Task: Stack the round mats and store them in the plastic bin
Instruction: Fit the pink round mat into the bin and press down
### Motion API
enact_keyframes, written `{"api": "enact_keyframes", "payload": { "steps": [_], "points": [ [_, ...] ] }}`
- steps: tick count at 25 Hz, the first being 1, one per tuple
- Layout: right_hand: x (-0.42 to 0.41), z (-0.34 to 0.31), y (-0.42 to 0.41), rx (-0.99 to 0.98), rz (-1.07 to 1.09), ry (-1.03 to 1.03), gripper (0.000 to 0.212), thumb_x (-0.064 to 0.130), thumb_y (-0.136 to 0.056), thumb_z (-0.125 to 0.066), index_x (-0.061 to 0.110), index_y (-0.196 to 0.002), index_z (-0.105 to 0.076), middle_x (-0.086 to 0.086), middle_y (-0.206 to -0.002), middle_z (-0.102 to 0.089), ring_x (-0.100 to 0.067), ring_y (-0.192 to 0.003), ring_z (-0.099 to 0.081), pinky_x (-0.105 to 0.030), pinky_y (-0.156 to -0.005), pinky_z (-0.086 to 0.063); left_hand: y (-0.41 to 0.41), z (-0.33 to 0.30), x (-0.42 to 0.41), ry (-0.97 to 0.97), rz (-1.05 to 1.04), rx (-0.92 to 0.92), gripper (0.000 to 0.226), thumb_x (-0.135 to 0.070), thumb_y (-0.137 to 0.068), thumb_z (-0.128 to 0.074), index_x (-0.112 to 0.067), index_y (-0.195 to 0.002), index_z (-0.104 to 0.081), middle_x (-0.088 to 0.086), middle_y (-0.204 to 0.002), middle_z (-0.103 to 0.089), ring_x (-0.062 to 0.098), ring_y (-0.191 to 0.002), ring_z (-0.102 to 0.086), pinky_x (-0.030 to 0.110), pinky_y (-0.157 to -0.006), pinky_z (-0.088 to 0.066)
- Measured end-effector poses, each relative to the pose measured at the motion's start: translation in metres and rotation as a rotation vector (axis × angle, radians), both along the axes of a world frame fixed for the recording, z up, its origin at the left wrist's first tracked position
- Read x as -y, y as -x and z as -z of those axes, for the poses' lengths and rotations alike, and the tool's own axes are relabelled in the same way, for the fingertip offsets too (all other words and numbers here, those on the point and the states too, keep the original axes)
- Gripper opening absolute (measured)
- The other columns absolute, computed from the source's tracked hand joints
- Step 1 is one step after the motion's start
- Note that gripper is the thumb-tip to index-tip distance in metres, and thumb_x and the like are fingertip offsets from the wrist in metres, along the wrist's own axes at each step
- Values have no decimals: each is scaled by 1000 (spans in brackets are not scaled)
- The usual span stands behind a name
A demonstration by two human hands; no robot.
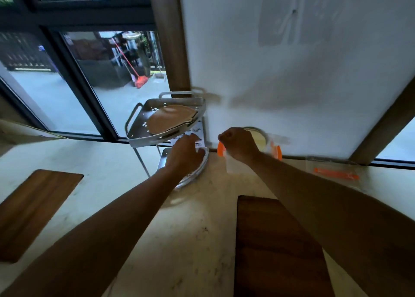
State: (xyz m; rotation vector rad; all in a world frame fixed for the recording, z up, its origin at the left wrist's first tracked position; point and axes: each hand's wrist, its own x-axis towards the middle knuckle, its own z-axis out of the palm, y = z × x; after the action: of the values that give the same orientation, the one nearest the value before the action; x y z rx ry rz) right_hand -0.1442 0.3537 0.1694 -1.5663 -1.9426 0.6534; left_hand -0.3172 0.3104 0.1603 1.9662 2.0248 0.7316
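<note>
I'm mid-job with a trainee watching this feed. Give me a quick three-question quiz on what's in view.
1. True or false: a brown round mat lies on the top tier of the grey metal corner rack.
2. Which hand reaches into the rack's lower tier? A) left hand B) right hand
3. Fill in: the clear plastic bin against the wall has ____ latches.

Key: 1 true; 2 A; 3 orange.

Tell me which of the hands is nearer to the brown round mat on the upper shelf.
Left. The left hand is just below the brown round mat, at the lower shelf; the right hand is farther right, at the plastic bin.
</note>
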Motion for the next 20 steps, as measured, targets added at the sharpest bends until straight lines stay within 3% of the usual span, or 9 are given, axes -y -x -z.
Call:
{"api": "enact_keyframes", "payload": {
  "steps": [3, 6, 8, 11, 15, 17, 20],
  "points": [
    [3, -10, 32, -76, 10, 86, 23, 26, -89, -54, 10, -84, -68, -11, -85, -69, -26, -75, -63, -33, -67, -47, 30, -19, 14, -79, -15, -2, 38, -25, -86, -64, -14, -122, -61, 10, -128, -63, 29, -113, -60, 43, -92, -52],
    [1, -16, 61, 14, -18, 2, 32, 32, -93, -50, 9, -101, -69, -11, -106, -71, -24, -91, -64, -26, -73, -39, 58, -35, 9, -185, 31, -37, 26, -16, -86, -65, -11, -111, -65, 12, -120, -63, 29, -106, -61, 43, -83, -56],
    [-5, -18, 74, -14, 21, -20, 37, 37, -95, -50, 6, -97, -71, -13, -103, -72, -28, -94, -66, -26, -72, -36, 69, -41, -1, -234, 27, -69, 27, -15, -85, -67, -9, -111, -66, 13, -121, -62, 27, -109, -59, 42, -86, -55],
    [-22, -15, 87, -73, 103, 162, 44, 45, -94, -49, 5, -92, -68, -17, -96, -70, -35, -93, -66, -31, -69, -44, 76, -42, -17, -299, -7, -105, 32, -20, -82, -72, -6, -111, -69, 15, -121, -65, 28, -108, -61, 37, -91, -53],
    [-40, -7, 102, -129, 139, 223, 54, 52, -93, -47, 3, -88, -67, -15, -87, -72, -31, -84, -69, -36, -79, -54, 77, -33, -42, -246, 86, -226, 27, -33, -82, -71, -8, -92, -74, 9, -96, -73, 22, -88, -64, 35, -84, -53],
    [-46, -5, 109, -240, 139, 242, 48, 51, -92, -49, 9, -76, -65, -8, -73, -71, -21, -67, -70, -36, -75, -57, 76, -29, -52, -187, 91, -240, 24, -35, -85, -67, -13, -92, -73, 3, -91, -72, 18, -84, -63, 35, -81, -52],
    [-53, -8, 113, -377, 104, 284, 30, 38, -92, -50, 19, -70, -58, -5, -75, -67, -16, -59, -63, -31, -60, -56, 73, -23, -61, -171, 48, -221, 21, -30, -92, -56, -17, -95, -72, 1, -89, -72, 18, -83, -64, 33, -78, -51]
  ]
}}
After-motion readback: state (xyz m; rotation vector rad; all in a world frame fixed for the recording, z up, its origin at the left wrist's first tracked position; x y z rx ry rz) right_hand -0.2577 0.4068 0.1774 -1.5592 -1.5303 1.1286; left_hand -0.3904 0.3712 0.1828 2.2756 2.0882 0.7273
